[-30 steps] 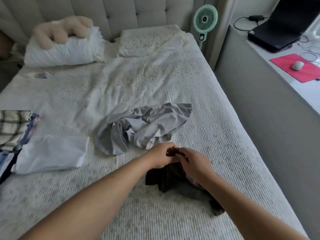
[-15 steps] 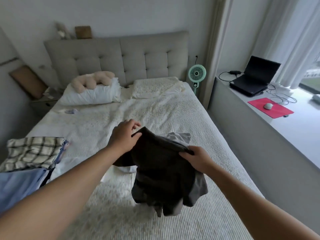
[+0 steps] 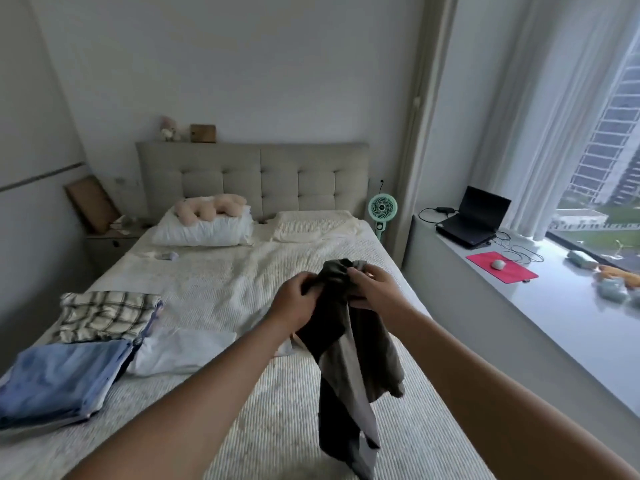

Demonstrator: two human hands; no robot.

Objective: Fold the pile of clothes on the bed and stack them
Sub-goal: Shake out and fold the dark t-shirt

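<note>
2 bare, sleeveless forearms [image 3: 194, 403]

I hold a dark grey-brown garment [image 3: 349, 344] up over the bed [image 3: 242, 282], bunched at its top, the rest hanging limp with a paler panel low down. On the bed's left lie a folded plaid piece [image 3: 104, 315], folded light-blue clothes [image 3: 62, 379] nearer me, and a white garment [image 3: 180, 351] beside them.

The bed [image 3: 242, 282] is carrying folded clothes [image 3: 79, 344] at the frame's left, a white garment [image 3: 180, 351] beside them, and two pillows [image 3: 204, 230] toward the upper centre.
</note>
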